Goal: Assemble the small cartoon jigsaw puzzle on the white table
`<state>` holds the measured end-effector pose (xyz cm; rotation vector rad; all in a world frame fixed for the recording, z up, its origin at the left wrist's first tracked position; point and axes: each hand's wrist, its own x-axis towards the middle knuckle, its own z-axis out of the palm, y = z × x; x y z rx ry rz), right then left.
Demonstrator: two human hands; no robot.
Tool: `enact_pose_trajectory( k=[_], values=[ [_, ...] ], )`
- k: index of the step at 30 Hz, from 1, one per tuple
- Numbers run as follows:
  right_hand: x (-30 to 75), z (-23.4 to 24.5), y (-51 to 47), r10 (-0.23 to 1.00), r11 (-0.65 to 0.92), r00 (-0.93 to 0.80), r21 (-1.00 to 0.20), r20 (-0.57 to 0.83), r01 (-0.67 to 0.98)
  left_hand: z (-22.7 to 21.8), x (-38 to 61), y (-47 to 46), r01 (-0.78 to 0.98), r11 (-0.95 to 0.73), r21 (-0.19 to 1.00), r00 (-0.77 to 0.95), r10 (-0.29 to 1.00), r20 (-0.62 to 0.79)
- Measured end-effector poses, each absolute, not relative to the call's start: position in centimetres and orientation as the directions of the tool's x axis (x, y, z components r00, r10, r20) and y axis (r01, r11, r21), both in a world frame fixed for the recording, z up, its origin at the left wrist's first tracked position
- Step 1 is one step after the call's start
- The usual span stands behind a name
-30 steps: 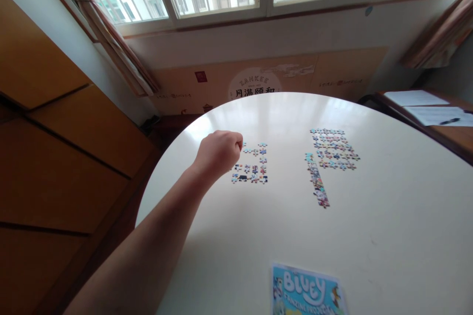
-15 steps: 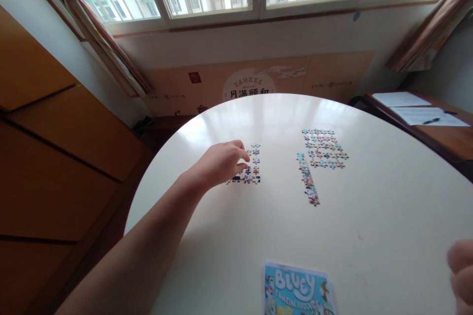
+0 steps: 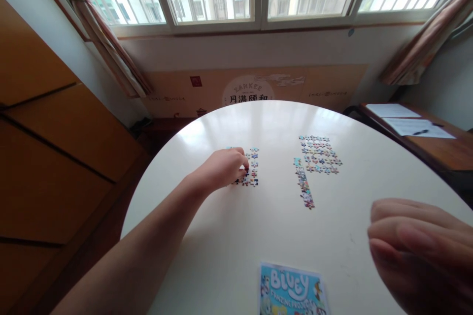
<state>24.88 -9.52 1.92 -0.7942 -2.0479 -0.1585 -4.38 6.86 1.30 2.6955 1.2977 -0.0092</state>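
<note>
Further into view at near right since the earlier frame: right hand (image 3: 421, 246), fingers bent inward over the white table (image 3: 221, 256), palm hidden, so cannot tell whether clenched or holding anything. At the bottom edge, blue booklet (image 3: 291, 290). Farther out, left hand (image 3: 225, 165) at the left-hand group of jigsaw pieces (image 3: 254, 164), thumb and fingertips close together; cannot tell whether gripping one. Seemingly picking or placing a piece; calls for a light pinch without nudging neighbours. To the right, narrow strip of pieces (image 3: 304, 184); beyond, block of pieces (image 3: 320, 153) in rows.
</note>
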Motion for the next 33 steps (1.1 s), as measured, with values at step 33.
enact_pose_trajectory(
  k=[33],
  values=[
    [26.8,0.3,-2.2,0.744,0.634,-0.351,-0.436,0.569,0.638,2.7,-0.5,2.3,0.449,-0.623,0.641,0.826,0.562,-0.032]
  ],
)
